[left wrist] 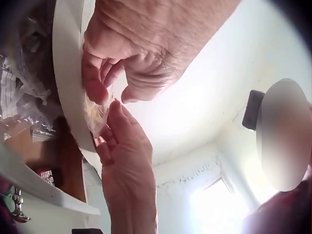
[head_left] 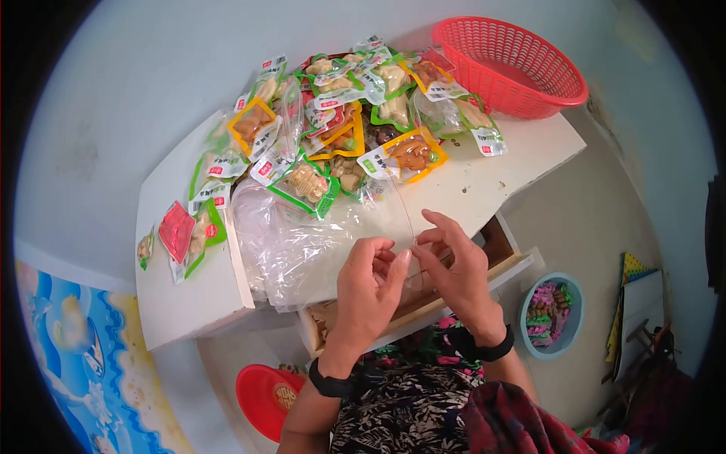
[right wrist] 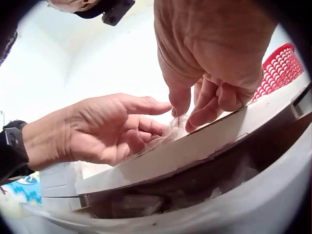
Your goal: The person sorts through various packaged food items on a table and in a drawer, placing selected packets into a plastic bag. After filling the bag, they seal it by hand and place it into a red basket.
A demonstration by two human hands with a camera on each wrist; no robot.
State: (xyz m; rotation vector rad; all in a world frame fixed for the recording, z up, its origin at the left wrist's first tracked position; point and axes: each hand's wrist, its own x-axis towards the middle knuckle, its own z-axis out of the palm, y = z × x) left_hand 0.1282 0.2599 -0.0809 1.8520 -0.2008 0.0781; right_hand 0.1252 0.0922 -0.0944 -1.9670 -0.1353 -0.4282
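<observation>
Both hands met at the front edge of the table [head_left: 473, 178], the left hand [head_left: 367, 291] and right hand [head_left: 463, 284] pinching a clear plastic bag [left wrist: 96, 117] between them. More clear bags [head_left: 291, 246] lay behind the left hand; food packets [head_left: 412, 155] were heaped toward the far edge. At the far right corner sat a red basket [head_left: 522, 98]. A blue bucket [head_left: 580, 314] on the floor held colourful packets [head_left: 548, 310]. Unlike the head view, the right wrist view showed clear plastic [right wrist: 141, 202] inside the open drawer [head_left: 510, 267].
</observation>
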